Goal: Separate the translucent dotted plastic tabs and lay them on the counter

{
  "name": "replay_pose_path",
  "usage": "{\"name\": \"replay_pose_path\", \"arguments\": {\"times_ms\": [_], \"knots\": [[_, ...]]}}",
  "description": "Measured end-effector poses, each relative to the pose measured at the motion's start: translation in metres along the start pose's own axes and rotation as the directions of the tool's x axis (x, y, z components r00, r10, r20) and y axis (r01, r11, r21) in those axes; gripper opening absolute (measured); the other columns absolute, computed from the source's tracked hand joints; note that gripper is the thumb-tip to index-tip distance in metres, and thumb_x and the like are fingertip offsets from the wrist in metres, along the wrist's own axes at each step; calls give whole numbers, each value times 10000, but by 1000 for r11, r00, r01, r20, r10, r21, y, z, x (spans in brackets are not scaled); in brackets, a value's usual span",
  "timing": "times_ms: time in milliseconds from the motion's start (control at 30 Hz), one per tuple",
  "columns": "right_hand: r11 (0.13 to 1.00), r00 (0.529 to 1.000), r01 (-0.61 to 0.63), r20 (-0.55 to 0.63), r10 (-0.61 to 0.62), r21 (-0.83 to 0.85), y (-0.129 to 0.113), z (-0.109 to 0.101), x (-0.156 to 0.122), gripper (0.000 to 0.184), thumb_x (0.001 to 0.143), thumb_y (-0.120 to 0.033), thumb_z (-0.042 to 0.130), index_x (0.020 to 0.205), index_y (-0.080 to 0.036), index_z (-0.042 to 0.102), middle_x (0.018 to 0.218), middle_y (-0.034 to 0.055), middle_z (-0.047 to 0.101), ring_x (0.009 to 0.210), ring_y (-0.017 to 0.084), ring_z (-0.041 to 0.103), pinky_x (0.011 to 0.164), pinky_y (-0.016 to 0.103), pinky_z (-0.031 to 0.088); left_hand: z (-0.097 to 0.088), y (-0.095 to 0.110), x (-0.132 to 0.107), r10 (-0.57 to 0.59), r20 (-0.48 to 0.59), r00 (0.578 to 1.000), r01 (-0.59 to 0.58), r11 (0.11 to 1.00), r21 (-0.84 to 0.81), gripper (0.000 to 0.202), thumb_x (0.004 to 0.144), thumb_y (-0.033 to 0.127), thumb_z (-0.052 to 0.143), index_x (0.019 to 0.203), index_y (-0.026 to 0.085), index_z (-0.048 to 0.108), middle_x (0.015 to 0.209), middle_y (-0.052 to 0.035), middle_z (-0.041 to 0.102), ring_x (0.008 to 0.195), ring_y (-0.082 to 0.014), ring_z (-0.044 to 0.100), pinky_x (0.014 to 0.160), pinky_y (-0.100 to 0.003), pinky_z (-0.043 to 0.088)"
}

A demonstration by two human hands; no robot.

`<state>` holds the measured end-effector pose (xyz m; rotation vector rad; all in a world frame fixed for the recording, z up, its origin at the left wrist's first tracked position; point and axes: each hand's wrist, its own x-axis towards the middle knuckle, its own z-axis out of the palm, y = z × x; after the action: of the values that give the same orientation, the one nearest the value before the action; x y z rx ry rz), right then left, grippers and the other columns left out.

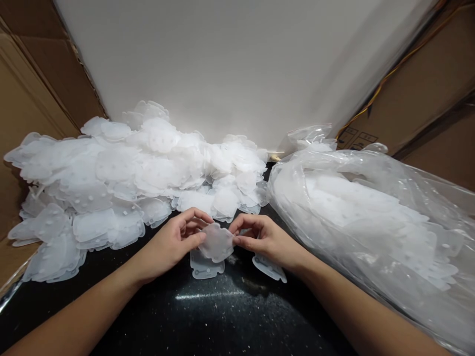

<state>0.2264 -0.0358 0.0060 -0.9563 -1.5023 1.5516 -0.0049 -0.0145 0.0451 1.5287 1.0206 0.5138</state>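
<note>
Between my two hands is a translucent frosted plastic piece (217, 242) with a wavy edge, held just above the dark tabletop. My left hand (183, 235) pinches its left side between thumb and fingers. At its right edge, the thumb and index finger of my right hand (260, 235) close on it. A similar flat plastic piece (207, 268) lies on the table below, partly covered by the held one. Another such piece (270, 269) rests under my right hand, which hides part of it.
A large heap of the same frosted pieces (122, 163) spreads across the left and back of the black speckled table (208, 321). On the right lies a clear plastic bag (297, 217) full of them. Cardboard (33, 64) flanks the left; a yellow wire (393, 71) runs along cardboard at right.
</note>
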Motion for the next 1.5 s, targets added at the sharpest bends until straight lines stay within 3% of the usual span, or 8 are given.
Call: {"name": "replay_pose_path", "arguments": {"times_ms": [233,433,1000,1100,1200,1300,1400,1500], "knots": [[998,1000,-12,-9,13,67,3,0,1,196,822,-342,724,861,-156,677,712,1,626,656,113,540,640,259,403,6,0,1,-17,126,992,7,997,83,260,913,363,547,1106,226,653,988,-28,690,877,-177,608,779,-286,456],[995,998,-41,-40,45,92,3,-2,1,190,829,-345,722,882,-172,663,734,9,679,656,118,581,642,261,423,3,0,0,-115,137,984,115,993,4,323,913,405,539,1169,220,610,866,-14,680,793,-171,602,760,-298,444],[994,994,-108,9,108,19,1,-2,3,308,791,-465,729,835,-160,714,780,19,671,751,153,594,771,305,455,1,0,0,-112,123,986,128,983,-134,302,889,446,579,1070,204,598,785,2,644,746,-158,583,720,-293,449],[999,996,-28,-87,25,-37,1,-2,3,267,814,-441,709,837,-175,724,768,25,672,715,154,589,706,303,463,3,-2,0,-107,89,990,121,978,-171,329,892,485,574,1059,204,601,860,-19,656,808,-174,610,785,-319,469],[961,955,164,-209,-211,-220,-1,1,1,185,842,-388,693,868,-215,753,806,42,668,719,163,577,635,297,446,5,-4,1,-129,109,986,156,946,-286,421,901,560,524,1106,199,591,1023,-72,659,943,-221,645,871,-365,480],[902,948,268,-77,-310,-339,-6,4,-3,113,854,-323,692,892,-257,776,951,61,664,832,181,608,675,305,467,6,-4,1,-158,205,966,231,883,-409,440,899,497,569,1217,196,540,1127,-113,645,1000,-248,656,880,-385,492],[920,975,223,87,-206,-322,-11,5,-5,111,816,-285,740,921,-267,769,1135,59,631,973,199,614,748,304,485,5,-2,1,-127,199,972,194,909,-368,498,833,315,693,1284,243,495,1131,-77,643,954,-203,655,835,-329,494],[960,996,91,39,-84,-264,-12,2,-4,343,728,-321,818,1049,-267,709,1217,48,617,987,208,611,741,302,486,3,-1,2,-110,122,986,142,946,-290,527,789,245,721,1270,259,507,1139,-58,637,955,-191,648,838,-316,492]]}}
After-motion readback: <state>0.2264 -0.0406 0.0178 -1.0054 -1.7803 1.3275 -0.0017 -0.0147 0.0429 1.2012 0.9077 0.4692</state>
